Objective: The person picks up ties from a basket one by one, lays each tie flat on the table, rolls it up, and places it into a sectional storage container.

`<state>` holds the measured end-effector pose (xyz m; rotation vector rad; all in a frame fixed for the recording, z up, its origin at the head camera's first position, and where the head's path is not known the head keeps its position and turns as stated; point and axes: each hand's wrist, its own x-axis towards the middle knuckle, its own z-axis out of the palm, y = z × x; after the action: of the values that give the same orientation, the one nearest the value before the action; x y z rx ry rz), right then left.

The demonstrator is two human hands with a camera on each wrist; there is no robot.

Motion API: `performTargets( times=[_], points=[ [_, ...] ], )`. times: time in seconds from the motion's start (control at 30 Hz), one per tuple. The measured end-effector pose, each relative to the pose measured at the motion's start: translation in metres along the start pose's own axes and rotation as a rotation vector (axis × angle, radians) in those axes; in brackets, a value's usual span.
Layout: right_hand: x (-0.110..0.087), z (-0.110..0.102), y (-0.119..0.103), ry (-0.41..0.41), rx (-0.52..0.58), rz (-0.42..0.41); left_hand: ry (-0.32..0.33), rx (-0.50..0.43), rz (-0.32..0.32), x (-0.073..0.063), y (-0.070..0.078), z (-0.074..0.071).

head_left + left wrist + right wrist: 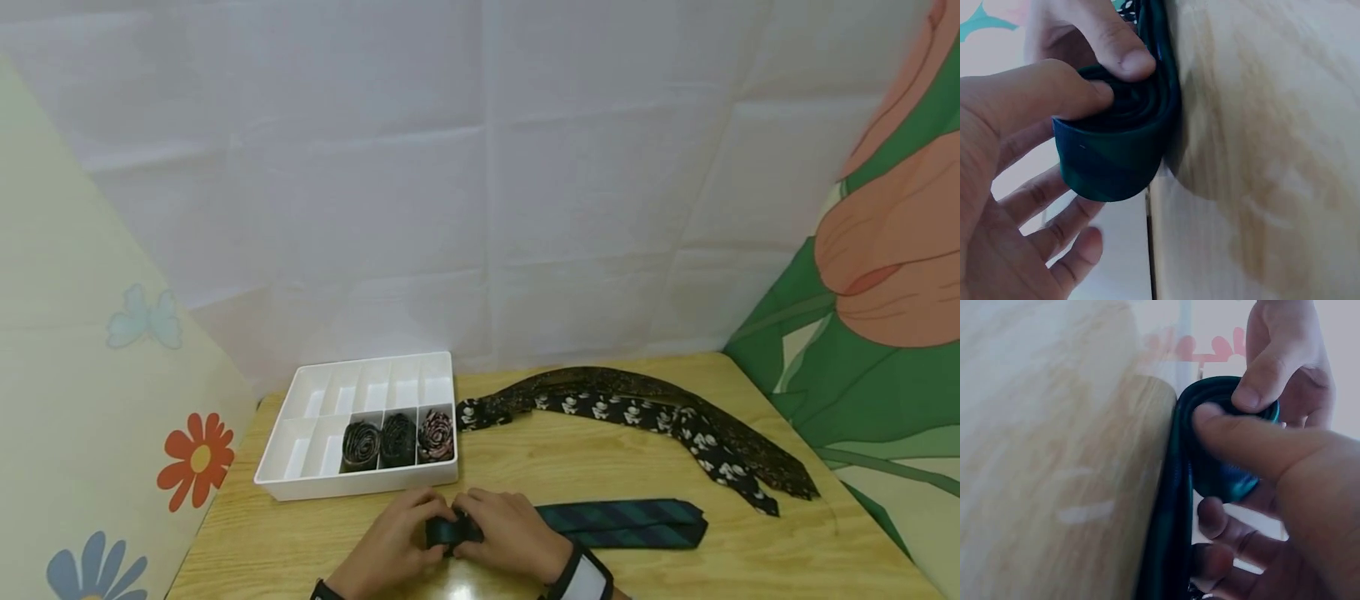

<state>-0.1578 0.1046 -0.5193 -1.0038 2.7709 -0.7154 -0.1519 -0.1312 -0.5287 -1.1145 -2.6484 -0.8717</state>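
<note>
A dark green and navy striped necktie (622,523) lies on the table, its left end wound into a coil (1113,159). My left hand (401,537) grips the coil from the left, thumb over its upper edge. From the other side my right hand (513,533) pinches the same coil, and its thumb presses on the spiral in the right wrist view. The flat part of the tie runs out to the right from under the right hand. Both hands are close together, near the front of the table.
Behind the hands stands a white divided tray (356,483). Three rolled ties, among them a pinkish patterned roll (437,435), sit in its front right compartments. A black tie with white figures (600,408) and a dark brown tie (742,437) lie loosely at the back right.
</note>
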Motion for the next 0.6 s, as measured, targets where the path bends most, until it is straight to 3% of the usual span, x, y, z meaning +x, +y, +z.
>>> performTargets(
  times=[0.2, 0.37, 0.6],
  points=[
    [-0.005, 0.0, -0.002, -0.003, -0.016, 0.025, -0.007, -0.028, 0.01, 0.002, -0.001, 0.005],
    [-0.007, -0.001, -0.002, 0.019, -0.03, 0.025, -0.001, 0.011, 0.035, 0.004, 0.002, 0.005],
    [-0.014, -0.005, 0.007, -0.004, -0.113, 0.071, -0.045, -0.006, -0.013, 0.003, 0.006, -0.003]
  ],
)
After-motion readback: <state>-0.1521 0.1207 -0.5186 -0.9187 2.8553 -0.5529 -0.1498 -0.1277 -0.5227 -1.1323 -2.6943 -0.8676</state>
